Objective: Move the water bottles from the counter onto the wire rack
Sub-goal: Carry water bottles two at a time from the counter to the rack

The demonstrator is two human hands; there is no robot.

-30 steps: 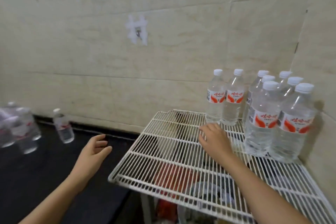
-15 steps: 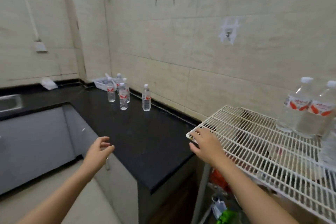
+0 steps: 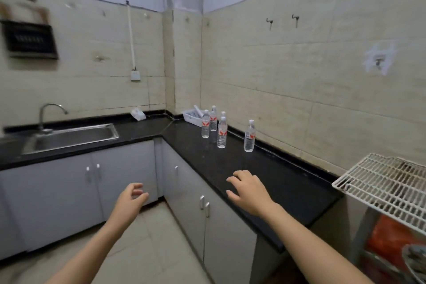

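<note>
Head view: five water bottles [image 3: 222, 132] stand upright on the black counter [image 3: 288, 182], close to its back edge and toward the inner corner. A white basket [image 3: 192, 115] sits just behind them. The wire rack [image 3: 380, 182] stands past the counter's right end, well apart from the bottles. The right hand [image 3: 250, 189] hovers palm down over the counter's front edge, fingers spread and relaxed, holding nothing. The left hand [image 3: 131, 196] hangs off the counter before the cabinets, fingers loosely curled, empty. A sink [image 3: 69, 136] sits at the far left.
</note>
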